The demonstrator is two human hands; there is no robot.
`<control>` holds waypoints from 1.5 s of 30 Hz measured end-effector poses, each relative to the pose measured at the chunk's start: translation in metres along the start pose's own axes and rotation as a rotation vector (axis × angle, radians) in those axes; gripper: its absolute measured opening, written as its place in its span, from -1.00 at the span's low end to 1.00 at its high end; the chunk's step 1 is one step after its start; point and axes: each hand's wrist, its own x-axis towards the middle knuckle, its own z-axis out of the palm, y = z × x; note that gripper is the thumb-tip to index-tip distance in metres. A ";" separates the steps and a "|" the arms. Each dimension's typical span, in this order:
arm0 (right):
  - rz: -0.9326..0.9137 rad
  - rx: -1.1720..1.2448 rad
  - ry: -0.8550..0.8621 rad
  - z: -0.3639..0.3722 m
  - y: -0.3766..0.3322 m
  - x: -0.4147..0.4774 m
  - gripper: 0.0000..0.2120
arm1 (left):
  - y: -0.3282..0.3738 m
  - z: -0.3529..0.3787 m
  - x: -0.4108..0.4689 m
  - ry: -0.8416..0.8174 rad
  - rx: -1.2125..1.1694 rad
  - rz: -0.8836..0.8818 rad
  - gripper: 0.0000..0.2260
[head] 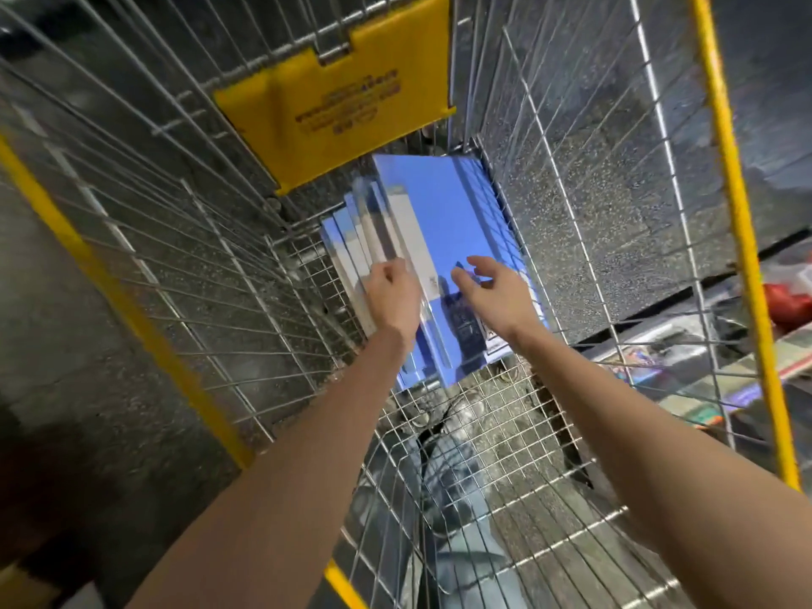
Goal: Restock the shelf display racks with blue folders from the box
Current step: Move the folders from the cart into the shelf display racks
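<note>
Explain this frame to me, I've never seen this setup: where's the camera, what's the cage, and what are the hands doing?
There is no robot here. The single picture comes from a wide-angle camera worn on a person's head, looking forward and down, so the two bare arms reaching in from the bottom are the wearer's own.

The cage is a wire cart with yellow trim, seen from above, with a yellow plastic flap at its far end. A fanned stack of blue folders lies at that end.

The left hand curls around the near edges of several folders. The right hand is open, fingers spread over the top folder; I cannot tell if it touches. A store shelf shows through the right wall.
</note>
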 end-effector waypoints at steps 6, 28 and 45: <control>-0.066 -0.008 0.056 -0.007 -0.011 0.010 -0.44 | 0.014 0.013 -0.014 -0.088 -0.165 0.075 -0.85; -0.089 0.105 -0.137 -0.097 -0.006 0.010 -0.70 | 0.029 0.063 -0.025 -0.414 -0.274 0.040 -0.42; -0.064 0.168 -0.155 -0.093 -0.017 -0.008 -0.65 | 0.033 0.063 -0.023 -0.413 -0.211 0.024 -0.48</control>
